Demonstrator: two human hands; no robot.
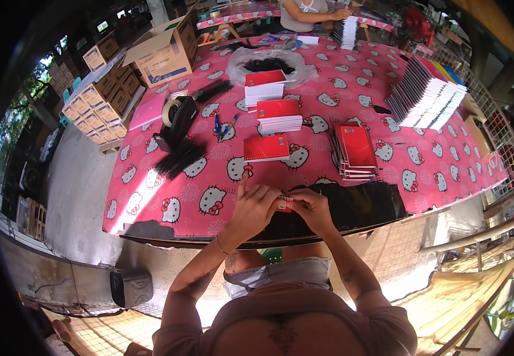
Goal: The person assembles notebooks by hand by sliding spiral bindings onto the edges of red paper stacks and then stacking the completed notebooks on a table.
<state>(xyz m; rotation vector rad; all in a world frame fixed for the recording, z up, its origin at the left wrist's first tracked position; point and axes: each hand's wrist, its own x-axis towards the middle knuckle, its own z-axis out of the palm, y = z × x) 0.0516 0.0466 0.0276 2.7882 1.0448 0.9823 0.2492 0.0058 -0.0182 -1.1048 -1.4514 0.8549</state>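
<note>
Pink table (pixel 150 196), small red piece (pixel 285 204) crosswise

Both hands meet, fingers pinched, at mid-frame

The left hand (pixel 254 207) sits at nine o'clock of the right hand (pixel 310 207), fingertips touching between them, left index finger raised toward twelve. Both forearms rise from six o'clock, elbows spread toward seven and five, wrists bent inward; a thin band circles the left wrist.
</note>
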